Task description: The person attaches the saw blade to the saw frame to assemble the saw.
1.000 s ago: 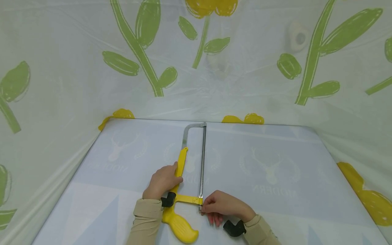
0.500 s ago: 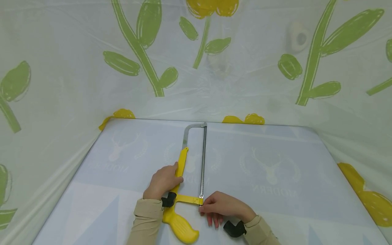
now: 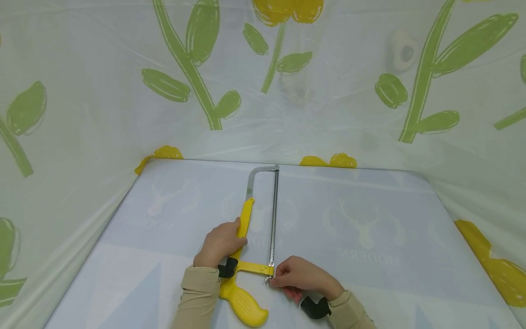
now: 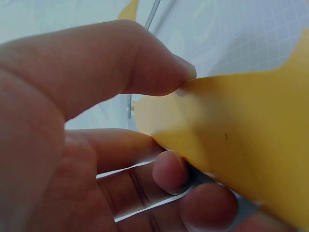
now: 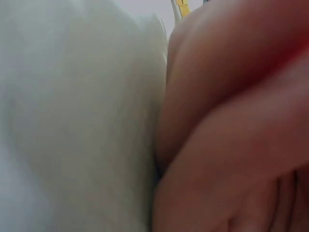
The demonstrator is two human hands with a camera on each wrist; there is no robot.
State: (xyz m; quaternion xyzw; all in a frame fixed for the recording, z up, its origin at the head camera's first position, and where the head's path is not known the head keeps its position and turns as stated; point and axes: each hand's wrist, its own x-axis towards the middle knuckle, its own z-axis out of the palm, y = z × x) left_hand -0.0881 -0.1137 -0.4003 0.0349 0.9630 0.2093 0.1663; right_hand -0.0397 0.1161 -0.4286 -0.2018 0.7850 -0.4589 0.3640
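Pale table (image 3: 370, 214) walled by tulip-print sheeting (image 3: 102, 91). A yellow hacksaw (image 3: 246, 228) lies flat at the near edge; left hand (image 3: 219, 244) grips its frame, right hand (image 3: 302, 276) pinches the blade's near-end fitting (image 3: 268, 279).

the hacksaw (image 3: 250, 246) has a smooth, slightly glossy yellow plastic handle and frame bar, which shows matt and even up close in the left wrist view, while its far bow and thin blade (image 3: 273, 219) are bare silvery metal with a dull shine. under the hacksaw, the table cover (image 3: 370, 219) looks like smooth pale printed sheeting with a faint sheen, and behind it the flowered curtain (image 3: 328, 91) is thin glossy plastic film, creased and reflective. both sleeves (image 3: 197, 292) beside the hacksaw handle are soft matt beige cloth.
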